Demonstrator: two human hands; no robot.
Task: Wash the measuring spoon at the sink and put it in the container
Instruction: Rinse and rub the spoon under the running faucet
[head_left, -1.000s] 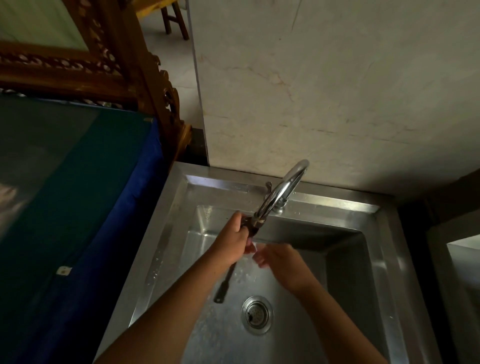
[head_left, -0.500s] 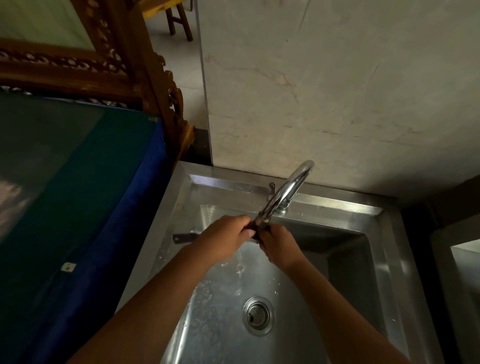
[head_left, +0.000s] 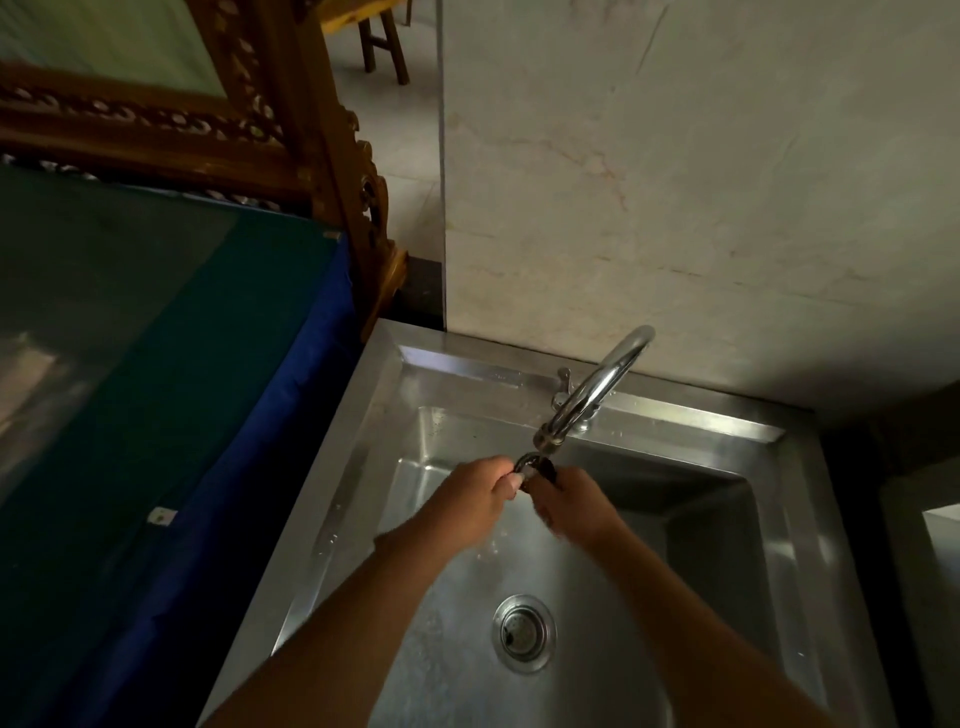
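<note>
A dark measuring spoon (head_left: 537, 467) is held just under the spout of the chrome tap (head_left: 597, 389), over the steel sink (head_left: 332, 499). My left hand (head_left: 467, 501) grips it from the left. My right hand (head_left: 576, 506) closes on it from the right. Only the spoon's dark bowl shows between the fingers; its handle is hidden by the hands. Water splashes on the sink floor below them. No container is in view.
The sink drain (head_left: 523, 633) lies below my hands. A blue-green covered surface (head_left: 156, 389) borders the sink on the left, with a carved wooden frame (head_left: 322, 156) behind it. A marbled wall (head_left: 675, 182) rises behind the tap. Another sink's edge (head_left: 935, 545) shows at far right.
The spoon's handle, seen hanging down and then pointing left, is now hidden between my hands. Both hands have closed together on the spoon under the spout.
</note>
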